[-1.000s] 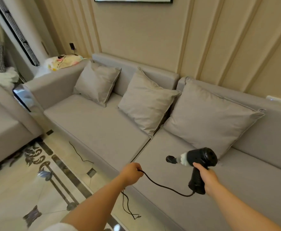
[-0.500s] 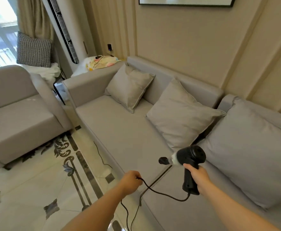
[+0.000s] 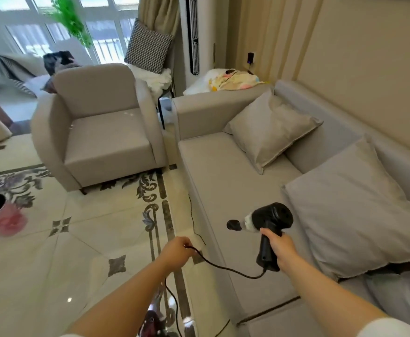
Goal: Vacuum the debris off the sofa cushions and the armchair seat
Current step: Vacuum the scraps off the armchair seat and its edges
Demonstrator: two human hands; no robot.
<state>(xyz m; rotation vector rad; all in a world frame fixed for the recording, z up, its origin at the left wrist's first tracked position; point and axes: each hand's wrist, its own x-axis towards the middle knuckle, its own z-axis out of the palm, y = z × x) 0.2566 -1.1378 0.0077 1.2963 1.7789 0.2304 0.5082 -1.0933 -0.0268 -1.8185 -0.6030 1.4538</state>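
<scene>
Both arms reach forward, the left grip [image 3: 177,249] pinched closed and the right grip [image 3: 279,249] curled tight.

I see open sofa seat [image 3: 223,171] ahead of my right hand [image 3: 280,249], bare grey fabric running up to the far armrest [image 3: 206,113]. Two loose pillows narrow it on the wall side: a near pillow [image 3: 359,205] just beside the handheld vacuum [image 3: 269,224], and a far pillow [image 3: 269,127] leaning in the corner. The black cord [image 3: 226,266] sags between my left hand [image 3: 177,251] and the vacuum, crossing the sofa's front edge. A narrow strip of tiled floor [image 3: 58,251] separates the sofa from the armchair [image 3: 99,132], whose seat lies open between its two arms.
</scene>
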